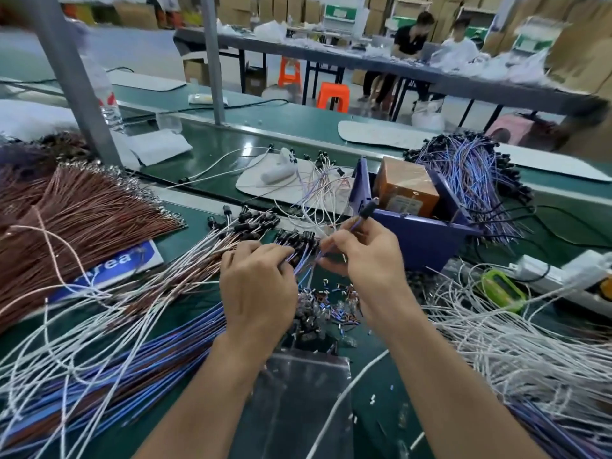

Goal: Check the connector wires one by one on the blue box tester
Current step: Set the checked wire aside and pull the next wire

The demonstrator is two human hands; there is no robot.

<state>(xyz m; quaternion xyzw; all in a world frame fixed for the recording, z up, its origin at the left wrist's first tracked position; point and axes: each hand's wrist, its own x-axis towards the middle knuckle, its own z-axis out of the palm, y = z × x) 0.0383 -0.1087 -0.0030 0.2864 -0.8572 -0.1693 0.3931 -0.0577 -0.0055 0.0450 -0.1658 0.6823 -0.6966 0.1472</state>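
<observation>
Connector wire: is pinched by right hand fingers, plug at 1 o'clock, beside blue box tester; bundle is gripped by left hand.

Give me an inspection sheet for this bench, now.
Surface: green bench mat, mostly buried under wires.
Job's things: blue box tester beyond the hands, orange block inside; connector bundle.
Clutter: loose small parts, clear bag, green device.
Grippers: left hand grips the connector bundle; right hand pinches one blue wire, its black connector raised near the tester.
Cables: brown wires left, white wires right, blue wire heap behind the tester.
Surroundings: two seated people, orange stools, cardboard boxes.
</observation>
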